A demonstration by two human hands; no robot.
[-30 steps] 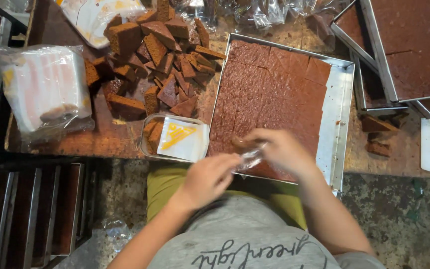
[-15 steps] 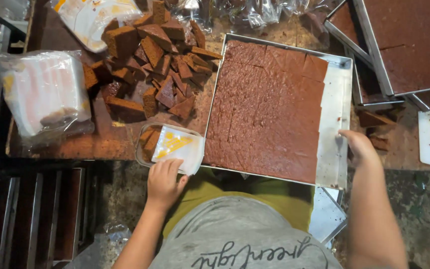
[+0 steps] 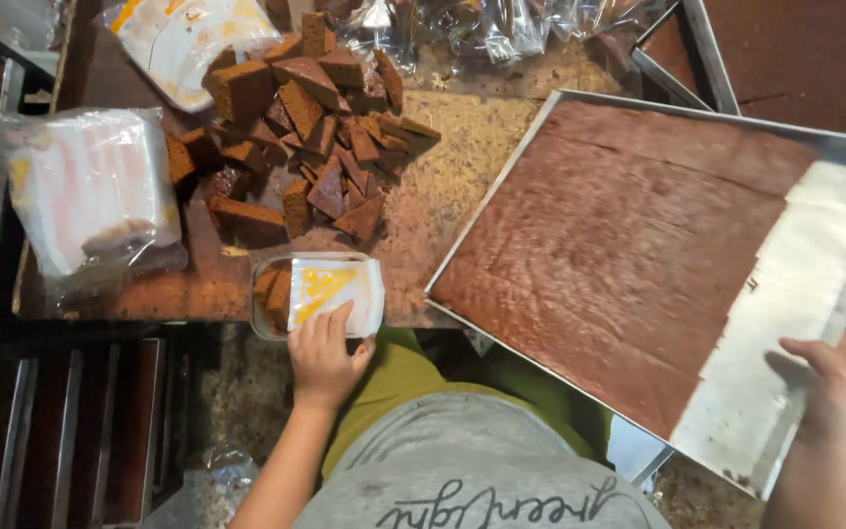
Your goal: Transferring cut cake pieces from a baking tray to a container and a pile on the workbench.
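Small clear plastic tub with white-and-yellow label [image 3: 330, 292] at the wooden board's near edge. Clear bag of stacked white sheets [image 3: 90, 191] near the left edge. White-and-orange printed plastic bag [image 3: 183, 39] at the far left corner. Crumpled clear wrappers [image 3: 482, 24] along the far edge.

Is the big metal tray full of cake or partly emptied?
Partly emptied: brown cake slab fills most of the metal tray; a bare strip shows by the right hand.

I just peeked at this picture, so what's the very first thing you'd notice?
The big metal tray of flat brown cake on the right, tilted, with the right hand gripping its bare corner. Next, the heap of cut brown cake pieces at top centre, and the left hand on a small clear packed box.
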